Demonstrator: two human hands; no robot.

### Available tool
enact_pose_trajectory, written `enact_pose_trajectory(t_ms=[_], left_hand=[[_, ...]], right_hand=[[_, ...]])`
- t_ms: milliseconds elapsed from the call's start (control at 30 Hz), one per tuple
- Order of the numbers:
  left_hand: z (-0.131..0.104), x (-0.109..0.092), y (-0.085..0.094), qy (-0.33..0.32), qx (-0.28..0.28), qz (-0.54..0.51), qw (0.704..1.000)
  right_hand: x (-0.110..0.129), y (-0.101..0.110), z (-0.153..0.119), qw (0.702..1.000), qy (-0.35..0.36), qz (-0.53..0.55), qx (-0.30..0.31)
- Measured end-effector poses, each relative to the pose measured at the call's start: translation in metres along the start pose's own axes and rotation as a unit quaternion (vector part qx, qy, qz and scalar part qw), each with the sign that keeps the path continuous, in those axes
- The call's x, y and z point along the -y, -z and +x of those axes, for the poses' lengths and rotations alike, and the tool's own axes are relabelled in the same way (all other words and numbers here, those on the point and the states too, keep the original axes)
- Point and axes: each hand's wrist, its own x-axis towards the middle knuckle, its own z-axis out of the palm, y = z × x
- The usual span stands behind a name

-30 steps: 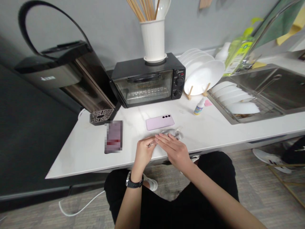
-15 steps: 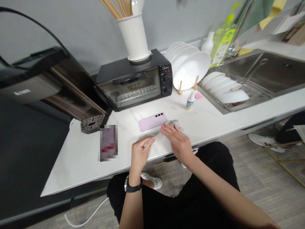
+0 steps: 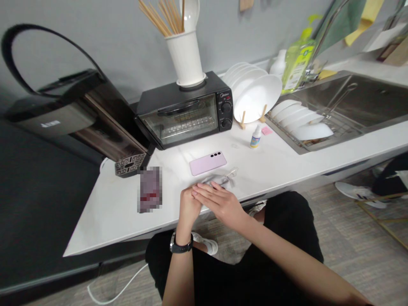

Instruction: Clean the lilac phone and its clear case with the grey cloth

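A thin, crumpled clear item (image 3: 223,179), like a soft plastic sleeve, lies near the counter's front edge. My left hand (image 3: 190,199) is at its left end, fingers curled, and what they hold is hidden under the other hand. My right hand (image 3: 223,206) lies across the left fingers and the near side of the item, its fingers stretched out flat. Just behind the item a lilac phone (image 3: 207,164) rests back side up, three camera lenses at its right end. A small white spray bottle (image 3: 255,138) stands upright farther right, beside a pink slip (image 3: 267,131).
A blurred-out dark item (image 3: 149,189) lies on the counter (image 3: 105,212) at left, below a coffee machine (image 3: 105,123). Behind stand a toaster oven (image 3: 188,117) with a utensil pot (image 3: 186,57) on top, and racked plates (image 3: 256,100). The sink (image 3: 360,102) is at right.
My right hand has moved left along the clear item and now overlaps my left hand. More of the item's right end shows. The whole view has shifted slightly.
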Motion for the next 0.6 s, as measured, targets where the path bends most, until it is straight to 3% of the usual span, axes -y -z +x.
enact_pose_trajectory(t_ms=[233, 433, 600], left_hand=[[0.001, -0.006, 0.002, -0.003, 0.004, -0.036, 0.999], [0.004, -0.019, 0.002, -0.012, 0.024, -0.080, 0.996], [0.005, -0.020, 0.002, -0.005, 0.022, -0.101, 0.995]], right_hand=[[-0.009, 0.005, -0.001, 1.000, 0.013, 0.014, 0.011], [-0.032, 0.014, -0.004, 0.999, -0.022, 0.003, 0.038], [-0.050, 0.019, -0.009, 0.998, -0.059, -0.010, 0.005]])
